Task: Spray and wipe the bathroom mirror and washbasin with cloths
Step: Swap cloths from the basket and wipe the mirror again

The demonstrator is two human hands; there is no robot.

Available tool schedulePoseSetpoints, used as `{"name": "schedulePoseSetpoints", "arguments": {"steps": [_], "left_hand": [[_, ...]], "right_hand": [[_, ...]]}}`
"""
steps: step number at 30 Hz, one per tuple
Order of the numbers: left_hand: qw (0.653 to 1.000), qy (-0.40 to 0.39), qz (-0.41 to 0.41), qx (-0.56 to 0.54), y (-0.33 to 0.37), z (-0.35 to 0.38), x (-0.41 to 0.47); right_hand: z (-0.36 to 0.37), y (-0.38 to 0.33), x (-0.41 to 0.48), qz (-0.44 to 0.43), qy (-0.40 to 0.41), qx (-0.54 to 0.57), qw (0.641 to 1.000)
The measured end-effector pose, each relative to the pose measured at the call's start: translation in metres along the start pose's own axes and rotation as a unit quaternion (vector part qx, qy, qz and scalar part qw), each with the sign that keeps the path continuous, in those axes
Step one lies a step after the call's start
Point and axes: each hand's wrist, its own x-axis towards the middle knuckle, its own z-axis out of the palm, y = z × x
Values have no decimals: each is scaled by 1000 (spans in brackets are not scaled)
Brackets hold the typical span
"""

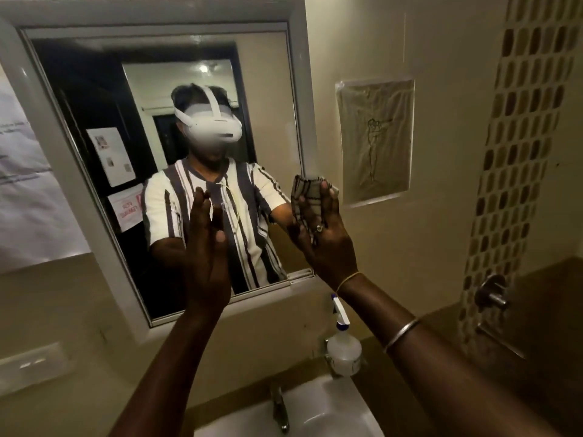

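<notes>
Right hand (pixel 325 234): held a folded checked cloth (pixel 307 192), fingers and thumb closed round it, raised at the right edge of the mirror (pixel 94 105). Contact with the glass could not be told.
Left hand (pixel 208 247): raised before the glass, fingers straight, holding nothing.
Cloth: likely soft, light and limp; best kept bunched under the palm.
Spray bottle (pixel 344 351): stood untouched on the ledge beside the washbasin (pixel 331 411).
</notes>
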Motion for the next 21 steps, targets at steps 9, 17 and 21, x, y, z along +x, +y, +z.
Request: {"name": "schedulePoseSetpoints", "arguments": {"steps": [9,17,21], "left_hand": [[999,-33,-10,18,-3,-2,-34],[998,-48,-34,-20,-9,-12,-54],[998,-49,-38,-12,-10,-15,-59]], "right_hand": [[1,5,-97,43,-55,11,997],[15,-29,-144,251,-27,112,961],[30,-71,-140,380,2,188,905]]}}
